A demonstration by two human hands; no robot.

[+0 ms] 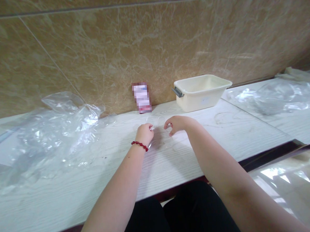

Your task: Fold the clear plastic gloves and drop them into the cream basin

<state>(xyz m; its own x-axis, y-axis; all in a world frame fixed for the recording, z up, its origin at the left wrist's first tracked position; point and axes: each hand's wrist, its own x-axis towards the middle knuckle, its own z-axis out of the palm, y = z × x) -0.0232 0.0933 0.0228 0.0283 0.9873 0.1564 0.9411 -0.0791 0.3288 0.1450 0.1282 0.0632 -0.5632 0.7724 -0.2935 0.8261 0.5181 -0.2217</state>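
Note:
A thin clear plastic piece [159, 128] lies between my two hands over the white wood-grain table [173, 164]; its outline is hard to make out. My left hand [145, 133], with a red bead bracelet [139, 144] at the wrist, is closed on the plastic's left side. On the right, my right hand [175, 124] is curved with thumb and fingers apart, close to the plastic's other side. Whether its fingertips touch the plastic cannot be told.
Crumpled clear plastic bags [59, 136] spread over the left of the table, more plastic [277, 96] at the far right. A cream bin [199, 95] with a grey handle and a phone-like object [142, 98] stand near the marble wall [150, 46].

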